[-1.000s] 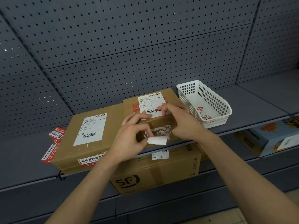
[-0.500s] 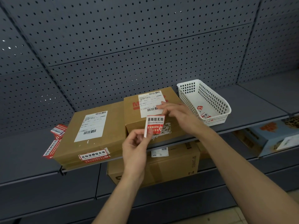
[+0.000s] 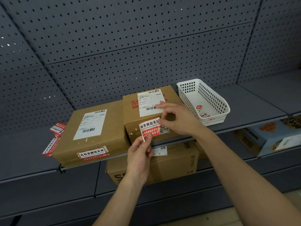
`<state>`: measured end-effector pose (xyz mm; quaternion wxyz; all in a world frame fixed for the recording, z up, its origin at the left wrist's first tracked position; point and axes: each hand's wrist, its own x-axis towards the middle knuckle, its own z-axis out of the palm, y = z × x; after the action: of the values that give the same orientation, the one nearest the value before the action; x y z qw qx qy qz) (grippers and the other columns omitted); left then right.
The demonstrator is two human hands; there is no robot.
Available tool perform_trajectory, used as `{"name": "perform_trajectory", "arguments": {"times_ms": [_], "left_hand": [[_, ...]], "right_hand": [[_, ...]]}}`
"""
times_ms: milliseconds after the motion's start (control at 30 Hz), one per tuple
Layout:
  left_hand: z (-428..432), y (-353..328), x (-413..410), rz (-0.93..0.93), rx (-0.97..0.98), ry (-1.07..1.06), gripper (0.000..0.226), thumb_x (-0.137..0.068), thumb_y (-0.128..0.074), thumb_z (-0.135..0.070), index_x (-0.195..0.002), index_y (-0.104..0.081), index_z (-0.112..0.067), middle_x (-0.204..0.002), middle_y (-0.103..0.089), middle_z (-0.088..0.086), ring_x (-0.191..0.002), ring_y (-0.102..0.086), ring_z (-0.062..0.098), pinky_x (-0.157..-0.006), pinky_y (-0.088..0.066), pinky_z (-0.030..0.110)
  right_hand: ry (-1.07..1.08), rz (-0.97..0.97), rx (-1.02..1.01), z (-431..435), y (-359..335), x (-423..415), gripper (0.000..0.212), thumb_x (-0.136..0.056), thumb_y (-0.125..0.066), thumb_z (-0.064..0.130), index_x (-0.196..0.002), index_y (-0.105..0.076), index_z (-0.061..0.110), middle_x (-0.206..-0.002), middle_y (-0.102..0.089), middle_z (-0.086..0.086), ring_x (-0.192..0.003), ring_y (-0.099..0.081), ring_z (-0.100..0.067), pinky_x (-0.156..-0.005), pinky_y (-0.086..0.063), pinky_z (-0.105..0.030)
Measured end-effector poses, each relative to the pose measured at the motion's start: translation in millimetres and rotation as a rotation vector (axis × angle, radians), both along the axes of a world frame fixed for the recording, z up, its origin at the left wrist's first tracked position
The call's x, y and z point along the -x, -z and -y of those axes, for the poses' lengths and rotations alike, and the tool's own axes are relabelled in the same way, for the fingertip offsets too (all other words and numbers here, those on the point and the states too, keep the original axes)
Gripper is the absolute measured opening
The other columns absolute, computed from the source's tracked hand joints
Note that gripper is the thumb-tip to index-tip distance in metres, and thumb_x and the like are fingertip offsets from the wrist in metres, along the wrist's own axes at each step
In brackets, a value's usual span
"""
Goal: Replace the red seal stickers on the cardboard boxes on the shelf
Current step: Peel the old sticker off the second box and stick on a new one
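While the left hand [image 3: 140,154] pinches the lower left corner of the red seal sticker [image 3: 149,128], the fingers of the right hand [image 3: 178,119] pinch its upper right edge, holding it before the near face of the right cardboard box [image 3: 130,117] on the shelf [image 3: 247,108]. A larger sealed box [image 3: 112,128] lies just left; a white basket [image 3: 211,95] stands farther right.

Grey shelf [image 3: 254,101] bearing a flat cardboard box [image 3: 114,128], a smaller box [image 3: 132,116] beside it, a white basket [image 3: 211,98] at right and loose red stickers [image 3: 53,139] at left.
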<state>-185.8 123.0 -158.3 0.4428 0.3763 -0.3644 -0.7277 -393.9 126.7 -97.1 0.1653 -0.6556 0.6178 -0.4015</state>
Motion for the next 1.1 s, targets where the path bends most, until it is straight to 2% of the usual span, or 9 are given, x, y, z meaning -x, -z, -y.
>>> {"name": "perform_trajectory", "arguments": {"times_ms": [233,300,400,500,633,733,800,933,1100], "left_hand": [[-2,1,-2,-0.016,-0.004,0.032,0.026,-0.096,-0.079,-0.028,-0.117,-0.081,-0.013,-0.089,-0.066,-0.001,-0.068,-0.05,0.007,-0.069,-0.042,0.024],[-4,-3,-1,0.019,-0.018,0.014,0.026,-0.094,-0.081,-0.036,-0.109,-0.08,-0.014,-0.08,-0.062,-0.004,-0.067,-0.051,0.007,-0.071,-0.042,0.026],[-7,-7,0,0.124,-0.026,-0.102,0.034,-0.094,-0.077,-0.049,-0.103,-0.078,-0.016,-0.075,-0.061,-0.006,-0.067,-0.054,0.008,-0.071,-0.044,0.028],[-5,-8,1,0.359,0.138,-0.234,0.029,-0.101,-0.07,-0.049,-0.094,-0.08,-0.022,-0.072,-0.065,-0.011,-0.071,-0.057,0.009,-0.074,-0.047,0.029],[1,-19,-4,0.844,0.545,-0.393,0.017,-0.099,-0.073,-0.038,-0.112,-0.075,-0.027,-0.087,-0.07,-0.01,-0.081,-0.067,0.008,-0.075,-0.057,0.034],[-1,-35,-11,1.152,0.853,-0.464,0.012,-0.094,-0.074,-0.036,-0.105,-0.069,-0.035,-0.095,-0.064,-0.016,-0.08,-0.061,0.004,-0.068,-0.048,0.03],[4,-44,-14,1.278,0.903,-0.417,0.012,-0.092,-0.074,-0.036,-0.103,-0.068,-0.037,-0.096,-0.066,-0.018,-0.08,-0.063,0.005,-0.068,-0.046,0.029],[12,-51,-21,1.341,0.855,-0.352,0.005,-0.091,-0.074,-0.039,-0.093,-0.069,-0.036,-0.079,-0.07,-0.019,-0.073,-0.067,0.008,-0.064,-0.049,0.028],[11,-58,-26,1.206,0.785,-0.311,0.011,-0.094,-0.072,-0.043,-0.089,-0.075,-0.034,-0.076,-0.071,-0.02,-0.074,-0.07,0.009,-0.072,-0.064,0.039]], "right_hand": [[0.001,-0.012,-0.022,-3,-3,-2,0.013,-0.089,-0.082,0.021,-0.082,-0.073,0.024,-0.147,-0.061,0.022,-0.143,-0.037,0.013,-0.132,-0.012,-0.049],[0.012,-0.014,-0.046,-5,-5,-1,0.013,-0.088,-0.082,0.018,-0.081,-0.072,0.023,-0.148,-0.06,0.022,-0.146,-0.036,0.01,-0.133,-0.009,-0.047],[0.001,-0.049,-0.081,-5,-8,-2,0.016,-0.085,-0.084,0.019,-0.078,-0.072,0.027,-0.153,-0.057,0.022,-0.151,-0.035,0.002,-0.133,-0.011,-0.052],[-0.006,-0.075,-0.1,-5,-10,-2,0.015,-0.085,-0.085,0.019,-0.079,-0.074,0.026,-0.155,-0.054,0.021,-0.151,-0.033,0.001,-0.132,-0.01,-0.056],[-0.032,-0.067,-0.129,1,-6,4,0.016,-0.082,-0.088,0.023,-0.075,-0.076,0.032,-0.155,-0.053,0.026,-0.155,-0.031,-0.005,-0.13,-0.015,-0.06],[-0.029,-0.074,-0.143,4,-4,6,0.016,-0.079,-0.09,0.032,-0.08,-0.079,0.043,-0.154,-0.051,0.032,-0.157,-0.028,-0.015,-0.129,-0.017,-0.061],[-0.023,-0.081,-0.149,5,-3,6,0.016,-0.079,-0.091,0.034,-0.08,-0.08,0.046,-0.153,-0.05,0.033,-0.157,-0.028,-0.018,-0.128,-0.019,-0.062],[-0.025,-0.085,-0.147,1,-9,6,0.014,-0.081,-0.091,0.033,-0.078,-0.081,0.043,-0.154,-0.05,0.031,-0.156,-0.028,-0.014,-0.129,-0.019,-0.06],[-0.032,-0.1,-0.102,-12,-30,2,0.009,-0.085,-0.09,0.03,-0.084,-0.083,0.035,-0.168,-0.04,0.016,-0.16,-0.022,-0.006,-0.129,-0.02,-0.04]]}}
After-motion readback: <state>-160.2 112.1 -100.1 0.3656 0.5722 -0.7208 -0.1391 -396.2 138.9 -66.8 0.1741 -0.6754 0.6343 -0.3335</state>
